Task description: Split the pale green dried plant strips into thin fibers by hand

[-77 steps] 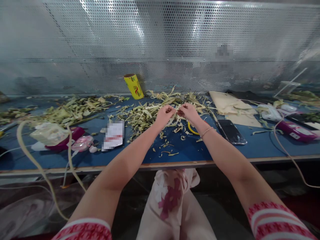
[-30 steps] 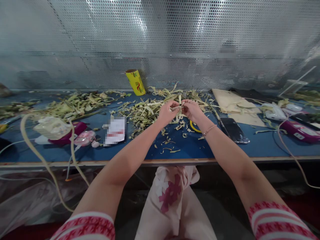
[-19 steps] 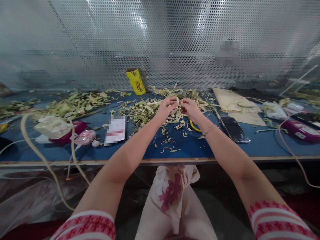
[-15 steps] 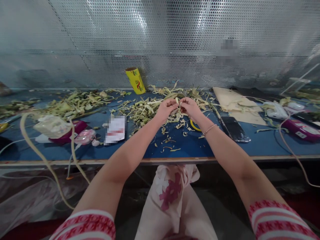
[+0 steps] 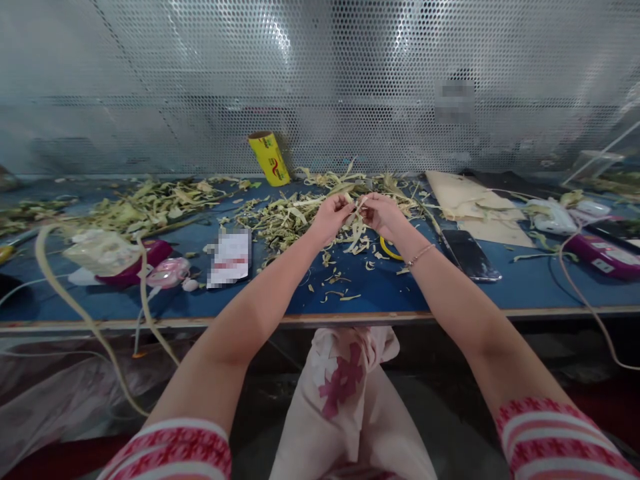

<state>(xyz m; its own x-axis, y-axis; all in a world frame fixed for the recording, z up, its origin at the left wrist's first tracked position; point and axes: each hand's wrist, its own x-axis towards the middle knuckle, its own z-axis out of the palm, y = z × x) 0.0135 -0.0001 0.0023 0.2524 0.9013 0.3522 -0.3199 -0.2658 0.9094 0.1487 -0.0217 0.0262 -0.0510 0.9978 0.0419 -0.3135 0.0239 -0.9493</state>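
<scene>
**Pale plant strip (image 5: 358, 208) between two pinches, long axis on a slant**

Near zone: on blue tabletop (image 5: 375, 287), thin peelings (image 5: 349, 298) scattered, no common direction. To the left, well apart from both hands: white printed slip (image 5: 233, 260). To the right, beyond the right forearm: black smartphone (image 5: 470, 256), lying flat. Near the right wrist: yellow ring (image 5: 388, 254), partly hidden.

Working point: left hand (image 5: 331, 217) and right hand (image 5: 384, 213) about level, fingertips just beside each other. Fingers drawn together on both sides, seemingly clamped on the same strip; exact contact at left too small to confirm. Strip location: right of the left fingertips, left of the right ones. Long axis: apparently near-left to far-right, far end at the right fingertips. Nearer hand, as judged: right, by little. Loose shreds (image 5: 357, 241) just nearer; attached or not, cannot tell.

Farther: heap of plant shreds (image 5: 280, 223), mostly left of the hands; to the right, cardboard sheet (image 5: 443, 193). Farthest: yellow tube (image 5: 270, 160), on end, tilted left, before perforated metal panel (image 5: 320, 87).
</scene>
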